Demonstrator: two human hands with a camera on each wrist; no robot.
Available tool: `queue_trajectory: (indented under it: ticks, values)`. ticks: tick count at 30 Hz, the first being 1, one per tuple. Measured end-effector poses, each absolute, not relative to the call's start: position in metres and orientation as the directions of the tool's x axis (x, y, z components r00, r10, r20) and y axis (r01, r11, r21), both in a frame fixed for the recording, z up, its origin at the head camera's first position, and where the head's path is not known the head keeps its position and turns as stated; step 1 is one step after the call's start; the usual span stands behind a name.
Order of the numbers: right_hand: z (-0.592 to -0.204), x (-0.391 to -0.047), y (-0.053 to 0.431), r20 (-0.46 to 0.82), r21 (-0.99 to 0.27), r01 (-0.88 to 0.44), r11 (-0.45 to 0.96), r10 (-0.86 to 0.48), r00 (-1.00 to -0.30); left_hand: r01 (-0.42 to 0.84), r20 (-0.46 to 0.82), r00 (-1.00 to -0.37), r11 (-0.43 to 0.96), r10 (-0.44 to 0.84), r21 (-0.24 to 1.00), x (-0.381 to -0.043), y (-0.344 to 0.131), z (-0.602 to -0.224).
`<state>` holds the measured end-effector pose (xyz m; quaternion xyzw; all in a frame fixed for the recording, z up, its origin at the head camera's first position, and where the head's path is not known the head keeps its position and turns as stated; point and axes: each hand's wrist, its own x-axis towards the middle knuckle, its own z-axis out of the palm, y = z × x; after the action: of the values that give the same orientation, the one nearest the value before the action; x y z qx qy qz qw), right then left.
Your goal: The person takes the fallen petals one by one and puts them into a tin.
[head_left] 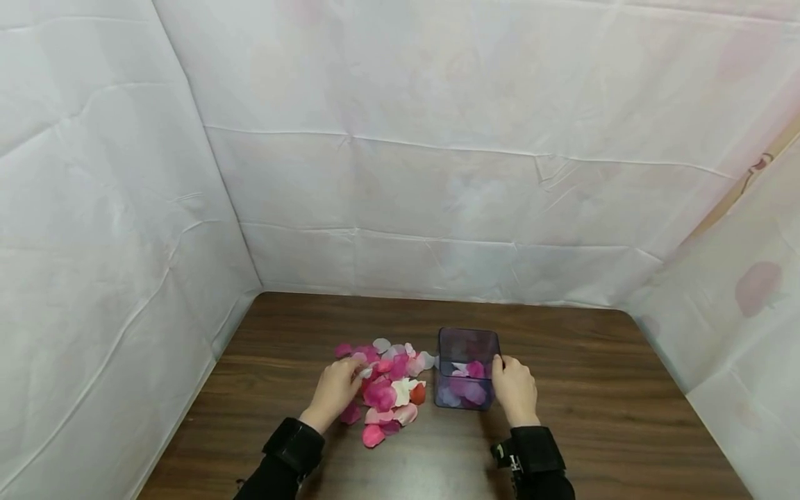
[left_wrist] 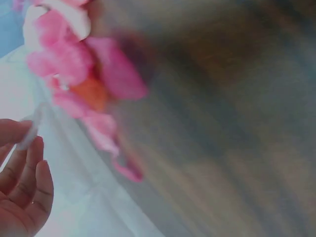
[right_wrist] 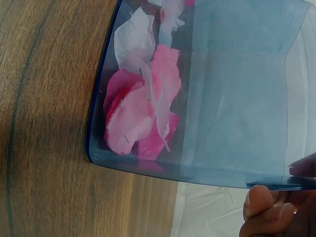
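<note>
Between thumb and fingers my left hand (head_left: 337, 389) pinches a whitish petal (left_wrist: 29, 134), above the left side of a loose petal pile (head_left: 381, 396). The pile mixes pink, magenta, white and red-orange petals. To its right stands a see-through bluish box (head_left: 464, 337) with several pink, magenta and white petals (right_wrist: 131, 118) at its bottom. My right hand (head_left: 515, 390) grips the box's right rim, thumb on one side of the wall and fingers on the other, as the right wrist view shows.
A brown wood-grain table (head_left: 600, 389) carries everything. White cloth walls (head_left: 437, 194) rise behind it and along both sides. Black bands (head_left: 294, 444) circle both wrists.
</note>
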<state>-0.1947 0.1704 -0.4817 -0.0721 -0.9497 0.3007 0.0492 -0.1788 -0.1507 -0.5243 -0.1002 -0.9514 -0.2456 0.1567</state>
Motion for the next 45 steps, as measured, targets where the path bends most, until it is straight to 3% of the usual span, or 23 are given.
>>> queue_trajectory:
  ticks: [8, 17, 23, 31, 45]
  values:
    - [-0.480, -0.194, 0.170, 0.043, -0.576, 0.104, 0.811, 0.157, -0.987, 0.335, 0.291, -0.934, 0.793, 0.208, 0.509, -0.190, -0.134, -0.501]
    - [-0.481, -0.194, 0.171, 0.055, -0.585, 0.105, 0.805, 0.168, -0.984, 0.359, 0.270, -0.929, 0.791, 0.252, 0.496, -0.200, -0.121, -0.489]
    - [-0.480, -0.196, 0.171, 0.057, -0.587, 0.103, 0.803, 0.168, -0.984, 0.387, 0.338, -0.912, 0.761, 0.232, 0.521, -0.213, -0.096, -0.468]
    - [-0.483, -0.196, 0.169, 0.041, -0.579, 0.113, 0.808, 0.168, -0.985, 0.470, 0.372, -0.877, 0.701, 0.304, 0.536, -0.229, -0.047, -0.442]
    - [-0.485, -0.197, 0.170, 0.057, -0.582, 0.113, 0.805, 0.179, -0.982, 0.476, 0.301, -0.880, 0.698, 0.369, 0.536, -0.231, -0.020, -0.441]
